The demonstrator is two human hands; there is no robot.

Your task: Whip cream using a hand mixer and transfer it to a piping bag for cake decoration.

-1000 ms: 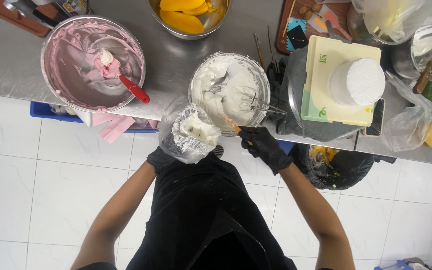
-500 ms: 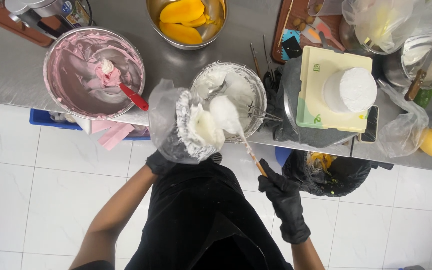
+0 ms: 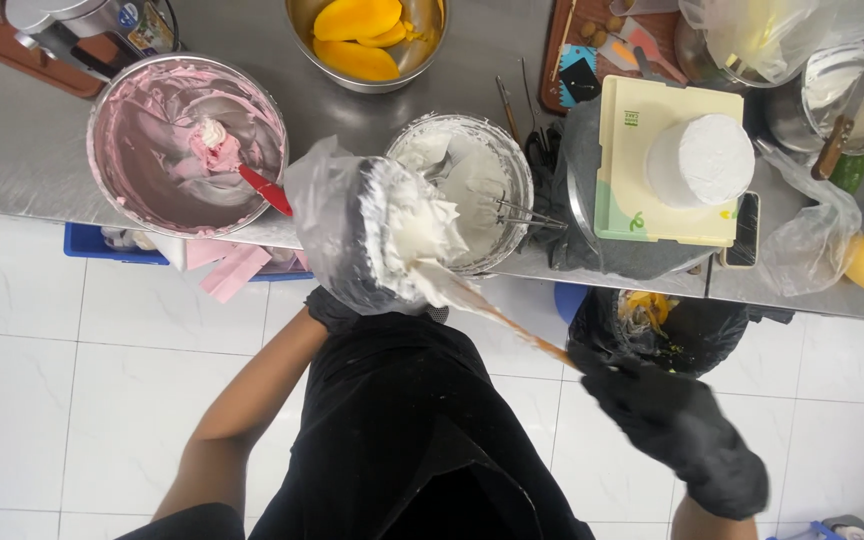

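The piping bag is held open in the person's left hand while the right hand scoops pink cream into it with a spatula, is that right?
Not quite: the cream going in is white, not pink, as the head view shows. The left hand holds the piping bag open while the right hand scoops white cream into it with a spatula. The pink cream sits in the metal bowl further left on the counter.
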